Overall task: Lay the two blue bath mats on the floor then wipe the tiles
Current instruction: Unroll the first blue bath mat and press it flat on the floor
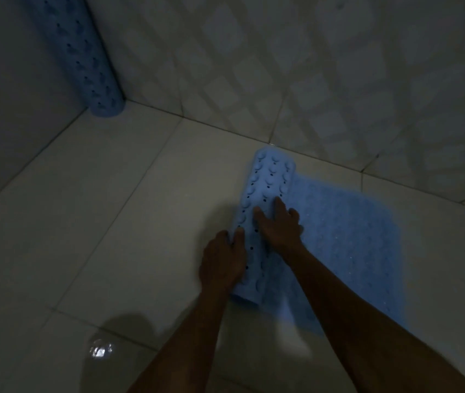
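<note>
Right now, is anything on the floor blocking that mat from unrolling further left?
Nothing visible does. Both hands, left hand and right hand, rest on the rolled part of the mat; the floor tiles to its left look bare.

I saw a half-unrolled blue mat (347, 239) on the floor (112, 222), its roll (265, 199) by the wall (310, 66). My left hand (221, 262) lay against the roll's side; my right hand (279, 225) pressed on top. A second rolled mat (83, 52) stood in the corner.
</note>
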The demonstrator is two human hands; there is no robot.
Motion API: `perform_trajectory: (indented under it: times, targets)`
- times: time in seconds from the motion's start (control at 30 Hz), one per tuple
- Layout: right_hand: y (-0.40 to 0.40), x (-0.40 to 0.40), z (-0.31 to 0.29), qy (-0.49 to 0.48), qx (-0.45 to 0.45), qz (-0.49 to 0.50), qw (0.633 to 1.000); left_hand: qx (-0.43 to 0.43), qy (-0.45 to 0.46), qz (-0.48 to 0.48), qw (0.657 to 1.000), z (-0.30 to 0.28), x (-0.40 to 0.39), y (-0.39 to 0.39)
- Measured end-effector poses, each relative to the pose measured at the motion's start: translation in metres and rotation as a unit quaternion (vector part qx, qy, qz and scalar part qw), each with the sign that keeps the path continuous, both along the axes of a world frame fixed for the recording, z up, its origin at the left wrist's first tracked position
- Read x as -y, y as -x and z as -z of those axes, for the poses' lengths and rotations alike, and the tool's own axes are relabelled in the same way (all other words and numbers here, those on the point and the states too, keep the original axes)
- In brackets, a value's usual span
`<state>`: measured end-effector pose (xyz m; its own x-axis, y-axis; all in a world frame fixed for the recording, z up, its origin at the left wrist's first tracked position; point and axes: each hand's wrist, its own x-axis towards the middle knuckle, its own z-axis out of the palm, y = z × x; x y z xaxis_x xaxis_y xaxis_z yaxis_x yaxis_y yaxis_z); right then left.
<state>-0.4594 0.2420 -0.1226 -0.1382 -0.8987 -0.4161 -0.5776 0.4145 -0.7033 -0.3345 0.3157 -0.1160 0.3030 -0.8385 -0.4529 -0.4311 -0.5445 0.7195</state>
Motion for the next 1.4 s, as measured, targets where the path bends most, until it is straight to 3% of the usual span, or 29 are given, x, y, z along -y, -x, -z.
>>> perform_trajectory:
  times: [0.1,0.2,0.5,0.63,0.73,0.83,1.0,1.23,1.4]
  targets:
    - [-0.008,-0.001,-0.002,0.014,0.047,0.002,0.999,-0.006,-0.020,0.009,1.000,-0.001,0.003,-0.004]
    - [-0.010,0.000,-0.009,0.059,0.019,-0.010,0.998,0.010,-0.028,-0.002,1.000,0.000,0.005,-0.003]
    - [-0.038,0.015,-0.002,0.062,0.094,0.003,0.994,0.037,0.061,-0.007,0.997,0.001,0.010,-0.042]
    - [-0.059,0.023,-0.001,0.048,0.065,-0.065,0.995,0.032,0.053,0.011,0.998,0.000,0.013,-0.057]
    - [-0.072,0.027,0.010,0.061,-0.007,-0.142,0.988,0.079,0.066,0.042,0.994,0.003,0.011,-0.067]
    - [-0.084,0.030,0.019,0.045,-0.060,-0.157,0.985,0.111,0.043,0.061,0.991,0.009,0.011,-0.076]
    - [-0.103,0.039,0.024,0.110,0.019,-0.160,0.981,0.151,0.071,0.007,0.986,0.019,0.013,-0.086]
    - [-0.113,0.053,0.032,0.142,0.070,-0.207,0.966,0.240,0.028,0.054,0.969,0.027,0.018,-0.109]
    - [-0.123,0.057,0.045,0.182,-0.032,-0.288,0.940,0.233,0.034,0.019,0.972,0.026,0.028,-0.122]
